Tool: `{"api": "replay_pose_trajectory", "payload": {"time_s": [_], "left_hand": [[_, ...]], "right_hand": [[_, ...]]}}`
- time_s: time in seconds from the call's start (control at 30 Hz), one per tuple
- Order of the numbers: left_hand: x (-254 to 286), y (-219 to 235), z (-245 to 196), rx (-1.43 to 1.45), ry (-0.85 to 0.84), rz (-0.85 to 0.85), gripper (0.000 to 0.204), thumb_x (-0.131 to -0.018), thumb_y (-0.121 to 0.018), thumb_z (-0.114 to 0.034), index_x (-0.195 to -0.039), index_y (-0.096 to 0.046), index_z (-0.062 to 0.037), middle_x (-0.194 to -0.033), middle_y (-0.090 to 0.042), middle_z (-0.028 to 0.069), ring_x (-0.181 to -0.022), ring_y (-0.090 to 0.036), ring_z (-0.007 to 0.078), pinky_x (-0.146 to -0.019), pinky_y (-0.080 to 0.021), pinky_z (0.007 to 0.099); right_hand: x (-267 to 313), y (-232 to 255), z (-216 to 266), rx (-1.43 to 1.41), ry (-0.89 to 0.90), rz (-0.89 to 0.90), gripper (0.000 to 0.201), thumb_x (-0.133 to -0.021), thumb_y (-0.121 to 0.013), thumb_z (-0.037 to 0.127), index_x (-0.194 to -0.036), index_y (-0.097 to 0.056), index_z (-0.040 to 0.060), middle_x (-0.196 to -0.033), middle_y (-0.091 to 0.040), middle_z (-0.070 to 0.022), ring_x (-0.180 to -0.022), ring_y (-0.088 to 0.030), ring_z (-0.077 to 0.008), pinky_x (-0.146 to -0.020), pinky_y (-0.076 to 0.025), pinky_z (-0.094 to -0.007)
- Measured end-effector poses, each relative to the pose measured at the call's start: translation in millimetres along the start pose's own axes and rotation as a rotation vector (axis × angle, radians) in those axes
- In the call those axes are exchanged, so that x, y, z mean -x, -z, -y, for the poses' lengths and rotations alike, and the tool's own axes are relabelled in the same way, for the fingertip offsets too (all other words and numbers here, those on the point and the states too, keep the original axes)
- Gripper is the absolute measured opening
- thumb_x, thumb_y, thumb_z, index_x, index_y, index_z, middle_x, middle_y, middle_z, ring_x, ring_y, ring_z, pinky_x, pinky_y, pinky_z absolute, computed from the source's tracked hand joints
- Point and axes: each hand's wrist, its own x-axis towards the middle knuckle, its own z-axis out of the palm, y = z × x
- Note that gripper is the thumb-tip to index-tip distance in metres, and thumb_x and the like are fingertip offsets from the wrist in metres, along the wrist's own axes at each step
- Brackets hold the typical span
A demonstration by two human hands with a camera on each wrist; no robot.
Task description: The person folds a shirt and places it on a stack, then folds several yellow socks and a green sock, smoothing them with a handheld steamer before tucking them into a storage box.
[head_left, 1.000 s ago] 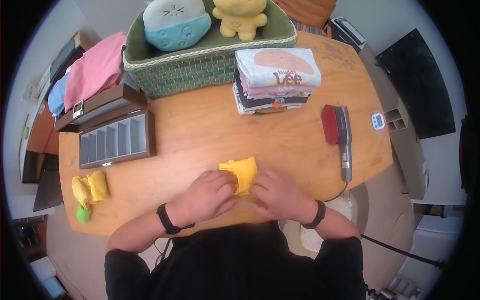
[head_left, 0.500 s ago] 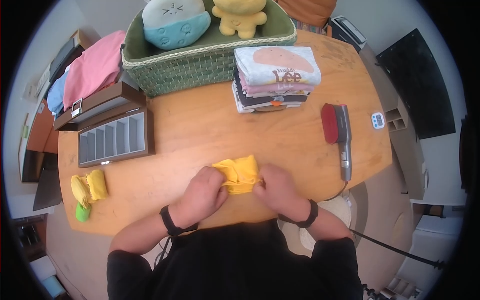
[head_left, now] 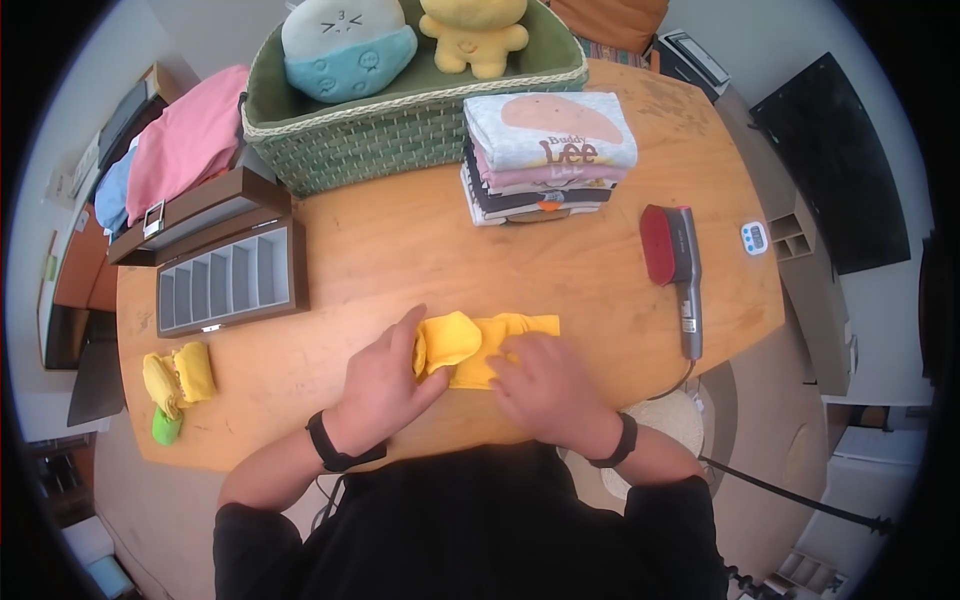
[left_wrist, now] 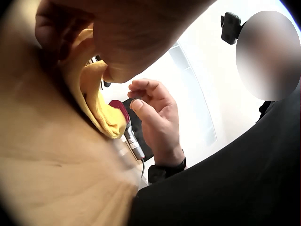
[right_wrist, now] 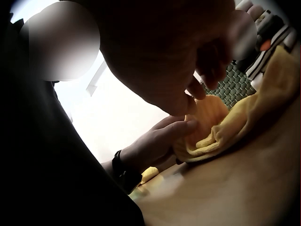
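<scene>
A soft yellow cloth (head_left: 497,365) lies on the table in front of the person, its left end folded up into a raised flap and its right part spread flat. At that left end, my left hand (head_left: 378,385) holds the fold between thumb and fingers; the left wrist view shows the thumb against the yellow cloth (left_wrist: 96,101). My right hand (head_left: 548,385) hovers over the flat right part, fingers loosely bent and a little blurred. In the left wrist view the right hand (left_wrist: 160,117) has nothing between its thumb and fingers.
Several rolled yellow bundles (head_left: 193,372) and a green one (head_left: 166,427) sit at the table's left. Behind them stands an open brown compartment box (head_left: 300,265). A green woven basket (head_left: 350,155) holds plush toys, beside folded shirts (head_left: 550,130). A handheld steamer (head_left: 688,260) and timer (head_left: 754,238) lie right.
The bunched cloth has been opened out toward the right, with a flap raised on its left. My right hand has let go of its edge; my left hand has spread its fingers round the fold.
</scene>
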Motion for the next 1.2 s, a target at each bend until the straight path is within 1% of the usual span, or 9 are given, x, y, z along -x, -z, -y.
{"api": "replay_pose_trajectory", "payload": {"time_s": [0.07,0.17,0.4,0.5,0.67,0.77,0.9,0.97,1.2], "left_hand": [[0,0,-2,0.015,0.03,-0.002,0.063,-0.088,-0.077,-0.018,-0.143,-0.053,0.001,-0.095,-0.07,0.0225,-0.08,-0.072,0.0402,-0.073,-0.059,0.0465],[3,2,1,-0.006,0.046,0.006,0.052,-0.088,-0.076,-0.018,-0.134,-0.059,-0.0003,-0.101,-0.07,0.0232,-0.084,-0.071,0.0422,-0.074,-0.059,0.0479],[7,13,13,-0.003,0.041,0.048,0.038,-0.091,-0.076,-0.022,-0.12,-0.065,0.0002,-0.103,-0.069,0.0224,-0.084,-0.069,0.0452,-0.074,-0.059,0.0498],[-2,17,9,0.074,0.088,0.031,0.031,-0.097,-0.073,-0.026,-0.108,-0.07,0.0023,-0.097,-0.069,0.0239,-0.083,-0.068,0.0466,-0.074,-0.057,0.0502],[-3,16,25,0.122,0.15,0.008,0.031,-0.103,-0.068,-0.027,-0.098,-0.071,0.0042,-0.088,-0.068,0.0259,-0.08,-0.067,0.0467,-0.072,-0.055,0.0501],[-3,16,25,0.159,0.167,0.035,0.031,-0.103,-0.067,-0.025,-0.096,-0.07,0.0046,-0.085,-0.067,0.0266,-0.079,-0.066,0.047,-0.071,-0.054,0.0501],[-5,15,20,0.16,0.165,0.037,0.031,-0.104,-0.065,-0.023,-0.089,-0.067,0.0047,-0.083,-0.065,0.0265,-0.078,-0.064,0.0475,-0.07,-0.052,0.0499],[-7,16,19,0.196,0.198,0.041,0.032,-0.105,-0.064,-0.021,-0.088,-0.066,0.0049,-0.082,-0.064,0.0265,-0.077,-0.063,0.0473,-0.07,-0.052,0.0497],[1,16,31,0.322,0.272,0.02,0.032,-0.107,-0.06,-0.016,-0.084,-0.061,0.0058,-0.079,-0.06,0.0274,-0.074,-0.06,0.0468,-0.068,-0.049,0.0482]], "right_hand": [[-6,-5,9,-0.146,-0.067,0.21,0.039,-0.084,-0.08,0.015,-0.118,-0.067,-0.0003,-0.115,-0.063,-0.0186,-0.103,-0.064,-0.0357,-0.087,-0.055,-0.0438],[-9,-19,13,-0.126,-0.15,0.317,0.031,-0.084,-0.081,0.018,-0.106,-0.068,0.0009,-0.106,-0.062,-0.0166,-0.099,-0.064,-0.0342,-0.085,-0.056,-0.0441],[0,-37,11,0.011,-0.127,0.305,0.017,-0.083,-0.077,0.011,-0.087,-0.062,0.0046,-0.099,-0.062,-0.0142,-0.089,-0.063,-0.0327,-0.075,-0.055,-0.0448],[3,-40,9,-0.107,-0.197,0.079,0.015,-0.08,-0.074,0.007,-0.086,-0.061,0.0055,-0.088,-0.061,-0.0123,-0.079,-0.062,-0.0325,-0.066,-0.053,-0.0444],[28,-18,-8,-0.282,-0.549,-0.084,0.015,-0.08,-0.072,0.006,-0.091,-0.064,0.0016,-0.077,-0.06,-0.0157,-0.066,-0.062,-0.0326,-0.061,-0.05,-0.0405],[42,-6,-18,-0.306,-0.672,0.06,0.017,-0.082,-0.073,0.008,-0.094,-0.066,-0.0005,-0.08,-0.063,-0.0163,-0.067,-0.063,-0.0306,-0.062,-0.05,-0.0389],[26,4,-12,-0.338,-0.652,0.012,0.019,-0.086,-0.075,0.013,-0.095,-0.067,-0.0019,-0.078,-0.063,-0.0154,-0.066,-0.063,-0.0289,-0.061,-0.05,-0.0389],[14,9,-12,-0.361,-0.805,0.11,0.021,-0.091,-0.074,0.02,-0.089,-0.066,0.0008,-0.075,-0.065,-0.0189,-0.067,-0.065,-0.0404,-0.063,-0.052,-0.0456],[25,-12,-36,-0.31,-0.777,0.042,0.022,-0.1,-0.069,0.021,-0.095,-0.063,0.0001,-0.074,-0.065,-0.0236,-0.072,-0.065,-0.0474,-0.063,-0.051,-0.0527]]}}
